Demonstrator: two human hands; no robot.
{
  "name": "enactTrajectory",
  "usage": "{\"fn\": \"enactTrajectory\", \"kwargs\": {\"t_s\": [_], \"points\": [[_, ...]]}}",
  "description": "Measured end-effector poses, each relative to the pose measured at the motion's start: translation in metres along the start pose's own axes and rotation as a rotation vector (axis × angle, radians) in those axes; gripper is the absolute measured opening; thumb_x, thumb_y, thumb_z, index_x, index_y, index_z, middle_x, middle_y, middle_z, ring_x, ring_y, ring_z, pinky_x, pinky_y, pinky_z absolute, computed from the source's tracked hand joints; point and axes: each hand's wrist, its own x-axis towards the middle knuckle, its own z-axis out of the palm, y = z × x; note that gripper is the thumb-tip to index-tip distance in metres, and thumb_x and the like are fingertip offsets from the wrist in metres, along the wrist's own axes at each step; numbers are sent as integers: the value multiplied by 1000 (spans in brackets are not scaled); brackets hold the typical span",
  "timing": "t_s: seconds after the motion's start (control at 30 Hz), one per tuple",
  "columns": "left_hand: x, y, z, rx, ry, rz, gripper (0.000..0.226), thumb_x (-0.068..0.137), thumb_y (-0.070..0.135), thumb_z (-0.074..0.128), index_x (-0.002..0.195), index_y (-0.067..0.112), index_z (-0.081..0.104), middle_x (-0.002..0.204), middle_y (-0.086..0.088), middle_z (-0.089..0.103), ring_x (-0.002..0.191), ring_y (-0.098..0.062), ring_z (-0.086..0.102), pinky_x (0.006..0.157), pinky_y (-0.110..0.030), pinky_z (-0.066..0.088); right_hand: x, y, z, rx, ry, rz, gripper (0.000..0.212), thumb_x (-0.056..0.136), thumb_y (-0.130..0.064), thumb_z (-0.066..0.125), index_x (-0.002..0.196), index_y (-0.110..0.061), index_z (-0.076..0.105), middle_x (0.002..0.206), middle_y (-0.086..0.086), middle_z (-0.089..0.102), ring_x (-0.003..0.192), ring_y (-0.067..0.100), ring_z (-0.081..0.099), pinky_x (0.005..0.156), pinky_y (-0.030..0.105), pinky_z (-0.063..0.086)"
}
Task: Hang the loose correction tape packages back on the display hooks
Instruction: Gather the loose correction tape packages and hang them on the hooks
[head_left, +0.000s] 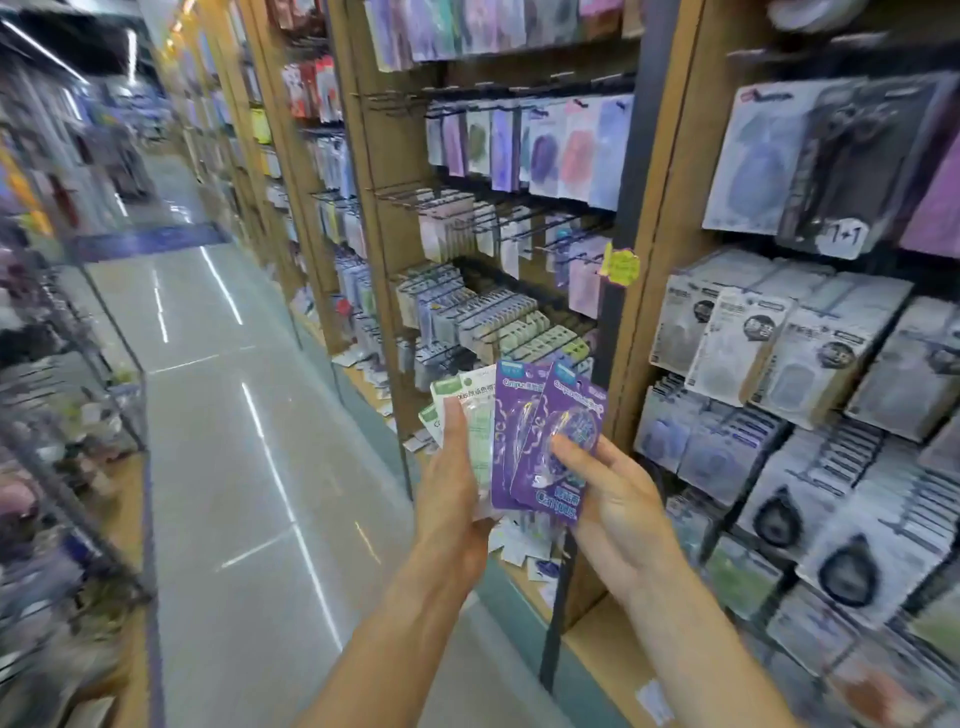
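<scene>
I hold a fan of correction tape packages in front of the display shelving. My left hand (451, 486) grips the green and white packages (470, 415), thumb across their front. My right hand (605, 501) pinches the two purple packages (540, 441), thumb pressed on the front one's clear blister. The purple cards overlap the green ones. Black display hooks (524, 228) with hanging packages stick out of the wooden panel above and behind the fan. Several hooks in the middle rows look bare at their tips.
Wooden shelving (660, 208) runs along the right, packed with hanging stationery. Loose packages (519, 545) lie on the low ledge under my hands. A glossy grey aisle floor (218, 415) stretches to the left, with wire racks (62, 415) along its far side.
</scene>
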Motion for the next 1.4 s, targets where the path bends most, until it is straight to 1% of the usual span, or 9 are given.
{"fn": "enactTrajectory", "kwargs": {"t_s": [0.23,0.37,0.47,0.63,0.87,1.07,1.23,1.33,1.4], "points": [[2,29,-47,-64,15,87,71,85,68,58,141,24,60,128,-9,75,119,-32,71,110,-55,50,26,29,39,6,-144,90,51,85,-12,71,135,-7,62,128,18,70,118,37,68,105,55,51],[11,31,-62,9,10,120,67,81,49,79,139,25,58,125,-5,76,114,-27,74,93,-46,62,42,37,46,-21,-162,99,51,84,-13,72,134,-8,62,127,16,71,117,35,68,104,52,53],[30,32,-72,68,9,142,62,72,32,83,130,23,64,118,-6,79,108,-29,76,89,-45,64,60,46,50,-39,-163,122,48,84,-12,72,131,-5,65,123,17,73,114,35,70,98,48,57],[77,46,-104,68,27,134,54,67,26,85,118,24,69,110,-5,81,97,-26,79,74,-36,66,108,76,74,-96,-142,160,50,80,-12,75,128,-1,66,121,20,73,113,37,69,103,52,53],[172,94,-196,32,73,70,47,79,22,79,125,20,69,117,-8,79,104,-29,77,77,-38,66,203,155,154,-133,-129,193,44,84,-9,73,127,0,67,120,21,73,116,39,68,103,51,54],[283,148,-254,19,2,-13,40,91,11,75,129,16,68,118,-8,79,99,-24,78,69,-33,64,281,192,221,-84,7,151,33,93,-6,67,125,0,67,117,20,75,103,33,74,87,42,63],[364,153,-238,100,-224,-151,51,86,13,79,136,12,67,127,-12,75,112,-29,74,82,-38,63,309,178,217,-80,237,30,32,95,-11,67,126,-6,67,119,17,75,109,36,72,98,54,56],[401,145,-216,117,-344,-251,69,72,21,92,136,10,68,126,-11,75,114,-29,74,82,-37,64,312,158,195,-68,434,-76,22,94,-10,67,116,-9,69,106,13,79,99,34,75,95,52,55],[422,137,-199,131,-428,-289,68,70,17,92,133,10,69,125,-10,76,113,-29,74,88,-42,64,311,146,177,-64,560,-171,31,86,-16,75,116,-10,71,103,11,79,95,29,75,97,52,54]]}}
